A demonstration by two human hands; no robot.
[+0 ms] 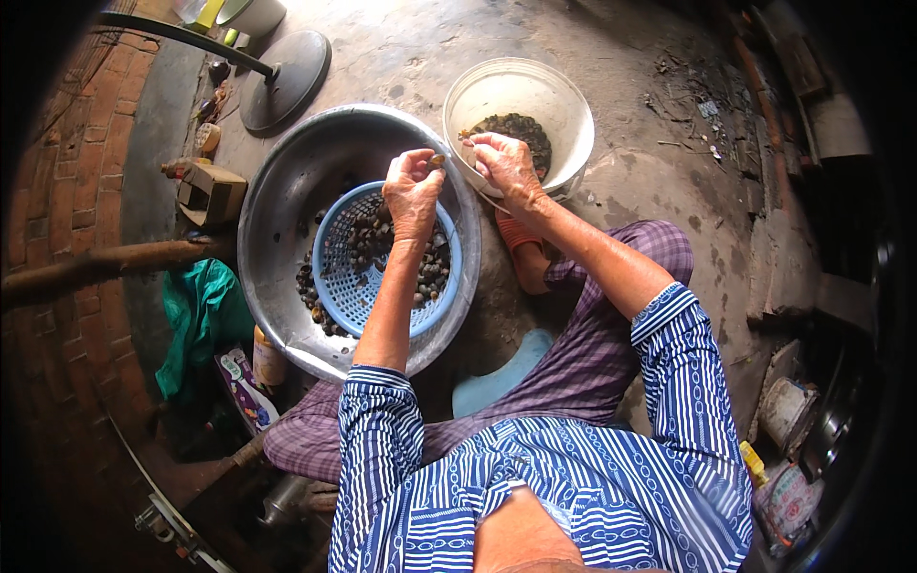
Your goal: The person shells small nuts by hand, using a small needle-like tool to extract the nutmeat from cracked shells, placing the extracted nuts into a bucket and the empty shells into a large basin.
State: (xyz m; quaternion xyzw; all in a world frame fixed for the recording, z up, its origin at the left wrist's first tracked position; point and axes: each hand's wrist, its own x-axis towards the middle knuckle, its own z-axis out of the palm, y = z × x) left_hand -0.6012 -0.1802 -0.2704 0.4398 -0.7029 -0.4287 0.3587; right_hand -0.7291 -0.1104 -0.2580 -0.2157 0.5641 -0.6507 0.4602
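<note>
My left hand (414,204) pinches a small brownish snail shell (435,162) above the edge of a blue plastic colander (319,268). Dark snails (369,240) lie in the colander, which sits inside a wide metal basin (269,179). More snails (308,286) rest on the basin's bottom, beside the colander. Over the near left rim of a white plastic bucket (494,82), my right hand (510,168) grips a small, thin item with a yellowish-brown bit (466,135) at its tip; its exact kind is unclear. A dark mass of small pieces, apparently shells (526,132), covers part of the bucket's bottom.
A round black stand base (290,79) is beyond the basin. Left of the basin are a cardboard box (218,193), a wooden pole (122,265), a green plastic bag (197,315) and a bottle (269,358). A light-blue stool (501,372) shows under my legs. Debris (688,107) litters the floor at right.
</note>
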